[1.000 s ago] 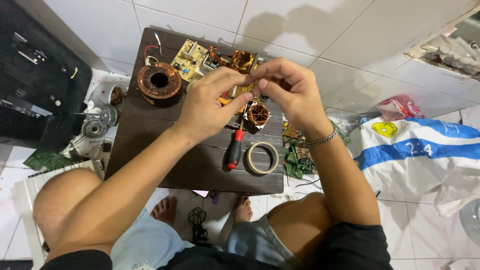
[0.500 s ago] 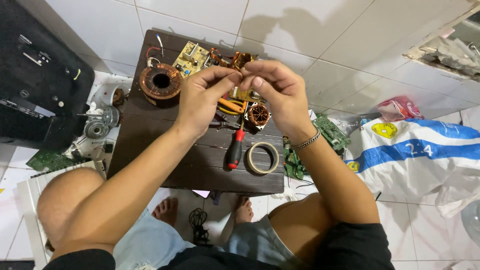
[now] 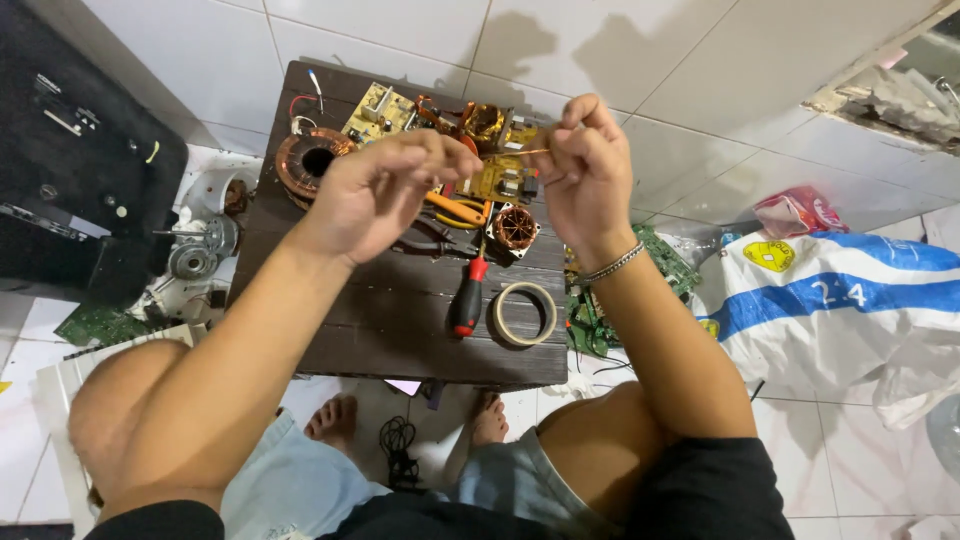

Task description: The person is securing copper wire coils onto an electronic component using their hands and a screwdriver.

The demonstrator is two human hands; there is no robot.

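My left hand [image 3: 385, 190] and my right hand [image 3: 582, 165] are raised above a small dark wooden table [image 3: 390, 320]. Between their pinched fingertips runs a thin copper wire [image 3: 510, 154], pulled straight and held at both ends. Under the hands lie orange-handled pliers [image 3: 455, 210], a small copper-wound stator [image 3: 516, 228], a red-handled screwdriver [image 3: 469, 295] and a roll of tape [image 3: 524, 313]. A flat copper coil [image 3: 308, 160] and circuit boards [image 3: 380, 111] sit at the table's far end.
A black case [image 3: 70, 190] with small parts lies at the left, beside metal motor parts [image 3: 195, 255] on the floor. Green circuit boards [image 3: 600, 320] lie right of the table. A white and blue sack [image 3: 840, 300] is at the right. My bare feet [image 3: 335, 420] rest below the table.
Both hands have lifted up and away from the table and moved apart, stretching the copper wire out between them.
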